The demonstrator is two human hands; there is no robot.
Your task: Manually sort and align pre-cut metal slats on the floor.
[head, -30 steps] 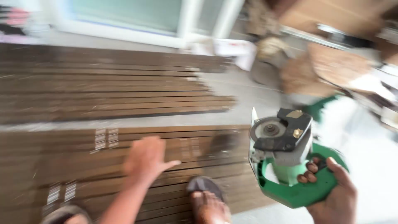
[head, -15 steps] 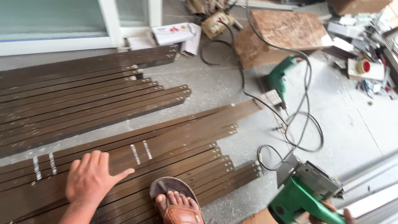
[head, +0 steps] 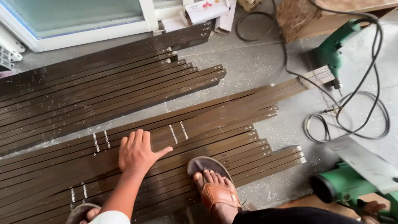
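Note:
My left hand [head: 137,152] lies flat, fingers spread, on a row of long brown metal strips [head: 215,124] laid side by side on the floor. White marks cross the strips beside the hand. My right hand [head: 374,207] is only partly in view at the bottom right corner, its fingers wrapped on a green power cutter [head: 342,184] with a grey blade guard. The cutter sits low, just right of the strip ends. My sandalled foot [head: 215,188] stands on the strips next to my left hand.
A second stack of brown strips [head: 103,83] lies further back by a white window frame [head: 83,31]. A green electric drill [head: 331,52] and looped black cable [head: 352,120] lie on the grey floor at right. A wooden board [head: 298,16] sits at the top right.
The view has swung down onto the strips. The green cutter and my right hand have dropped to the bottom right corner. My left hand stays pressed on the strips.

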